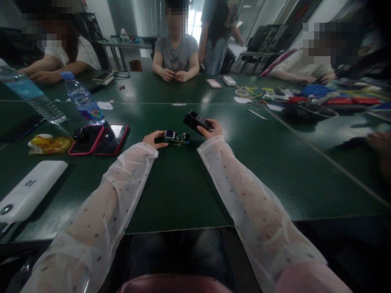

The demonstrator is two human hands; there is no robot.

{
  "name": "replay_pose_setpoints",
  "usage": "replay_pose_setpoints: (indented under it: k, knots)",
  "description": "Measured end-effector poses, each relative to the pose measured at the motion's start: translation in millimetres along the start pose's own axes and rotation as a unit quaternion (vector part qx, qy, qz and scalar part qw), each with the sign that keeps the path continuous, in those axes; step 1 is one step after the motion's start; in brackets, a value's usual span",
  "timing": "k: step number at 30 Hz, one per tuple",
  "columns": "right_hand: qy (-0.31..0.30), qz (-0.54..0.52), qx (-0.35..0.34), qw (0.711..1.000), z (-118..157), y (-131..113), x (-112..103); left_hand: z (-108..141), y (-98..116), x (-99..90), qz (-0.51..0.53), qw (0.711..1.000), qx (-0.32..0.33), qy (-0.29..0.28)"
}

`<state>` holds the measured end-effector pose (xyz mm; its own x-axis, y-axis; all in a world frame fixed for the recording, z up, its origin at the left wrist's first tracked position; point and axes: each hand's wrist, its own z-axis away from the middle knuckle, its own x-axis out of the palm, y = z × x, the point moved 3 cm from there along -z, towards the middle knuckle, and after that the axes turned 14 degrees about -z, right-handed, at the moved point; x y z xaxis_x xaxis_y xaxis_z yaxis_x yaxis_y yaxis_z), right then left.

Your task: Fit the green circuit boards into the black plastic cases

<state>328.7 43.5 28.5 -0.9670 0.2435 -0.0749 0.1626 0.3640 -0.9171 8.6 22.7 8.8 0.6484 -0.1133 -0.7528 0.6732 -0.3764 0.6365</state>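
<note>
Between the thumb and fingers of my left hand (154, 139) is the left end of a green circuit board (179, 140), which carries a small screen (170, 134). The board is at or just above the green table. My right hand (214, 129) grips a black plastic case (197, 121), tilted, its hollow side partly facing up. The case is apart from the board, up and to its right. Sheer white dotted sleeves cover both my forearms.
On the left are two water bottles (84, 99), two red-edged phones (111, 139), a yellow packet (50, 144) and a white power bank (32, 191). A thin metal tool (257, 114) lies to the right, before a cable pile (317, 99). Several people sit or stand around the table (183, 195).
</note>
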Motion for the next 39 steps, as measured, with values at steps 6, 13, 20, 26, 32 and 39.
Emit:
replay_pose_setpoints:
  k: [6,13,20,26,32,39]
  knots:
    - [0.044,0.188,0.045,0.98,3,12,-12,2,8,-3.6,-0.016,1.0,-0.006,-0.006]
    - [0.02,0.275,0.073,0.959,4,9,-9,-2,3,-1.3,-0.02,1.0,-0.011,-0.006]
    - [-0.015,0.315,0.068,0.947,6,3,-5,-3,-1,0.9,-0.015,1.0,-0.015,-0.003]
    - [-0.017,0.335,0.085,0.938,7,-2,-5,0,8,-4.5,-0.035,0.999,-0.014,-0.021]
    - [-0.018,0.309,0.084,0.947,5,1,-5,3,14,-6.1,-0.036,0.999,-0.021,-0.02]
    - [-0.013,0.27,0.074,0.96,0,11,-9,4,13,-5.9,-0.021,0.999,-0.025,-0.022]
